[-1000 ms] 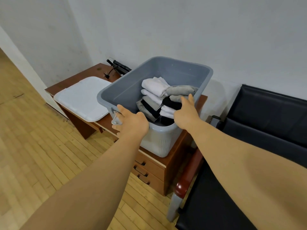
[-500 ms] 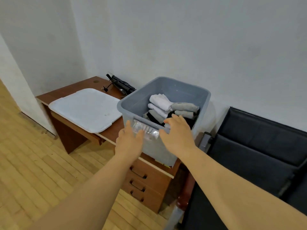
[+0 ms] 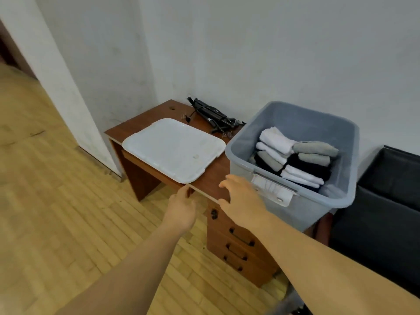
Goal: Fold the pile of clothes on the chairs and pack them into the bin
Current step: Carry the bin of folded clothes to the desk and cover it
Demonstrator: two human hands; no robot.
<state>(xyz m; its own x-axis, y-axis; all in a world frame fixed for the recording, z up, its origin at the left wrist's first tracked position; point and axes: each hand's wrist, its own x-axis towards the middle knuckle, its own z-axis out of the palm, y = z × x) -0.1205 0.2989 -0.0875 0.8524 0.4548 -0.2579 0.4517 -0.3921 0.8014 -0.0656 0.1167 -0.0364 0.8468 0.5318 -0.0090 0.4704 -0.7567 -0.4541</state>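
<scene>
Grey bin [image 3: 336, 201] holds folded clothes [image 3: 295, 155]; latch label unreadable.

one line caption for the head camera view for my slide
Both hands, left and right, reach toward the white lid beside a grey bin of folded clothes on the desk.

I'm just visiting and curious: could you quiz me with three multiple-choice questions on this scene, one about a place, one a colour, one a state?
1. Where does the flat white plastic lid lie?
A on the floor
B on the brown wooden desk
C on the bin

2. What colour is the plastic storage bin?
A red
B green
C grey-blue

3. What is the bin's state?
A open, holding folded clothes
B closed
C overturned

Answers: 1 B, the lid rests on the desktop beside the bin. 2 C, its walls are grey-blue. 3 A, clothes show through the uncovered top.
</scene>
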